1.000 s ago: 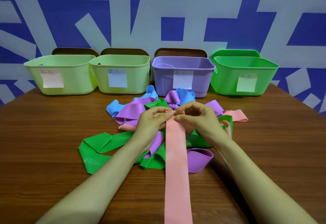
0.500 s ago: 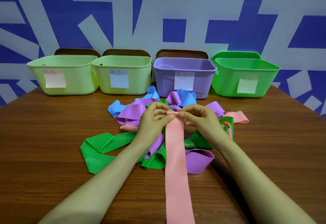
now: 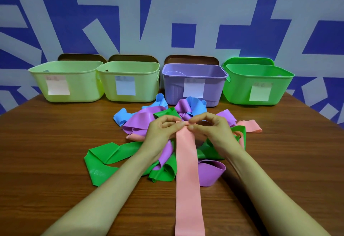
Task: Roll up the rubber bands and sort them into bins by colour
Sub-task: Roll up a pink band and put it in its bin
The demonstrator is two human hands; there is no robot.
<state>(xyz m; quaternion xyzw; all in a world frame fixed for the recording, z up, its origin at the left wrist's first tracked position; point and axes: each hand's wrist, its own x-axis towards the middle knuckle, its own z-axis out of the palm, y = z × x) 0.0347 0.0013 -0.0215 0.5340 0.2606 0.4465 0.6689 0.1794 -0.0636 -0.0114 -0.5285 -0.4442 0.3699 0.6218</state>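
A long pink rubber band (image 3: 188,180) lies flat on the wooden table (image 3: 46,152), running from the bottom edge up to my hands. My left hand (image 3: 161,131) and my right hand (image 3: 210,128) both pinch its far end, fingertips meeting over the band. Beneath and around them is a heap of loose bands: a green band (image 3: 104,157), a purple band (image 3: 141,120), a blue band (image 3: 121,116) and another pink band (image 3: 250,126). At the back stand four bins in a row: two pale green bins (image 3: 67,81) (image 3: 130,81), a purple bin (image 3: 193,83) and a bright green bin (image 3: 256,83).
Each bin carries a paper label on its front. Brown lids lean against the blue and grey patterned wall (image 3: 167,12) behind the bins. Bare wood lies left and right of the heap, and the table's corners fall off at both sides.
My fingers have shifted slightly on the far end of the pink band, working it between both hands. The heap and the bins have not moved.
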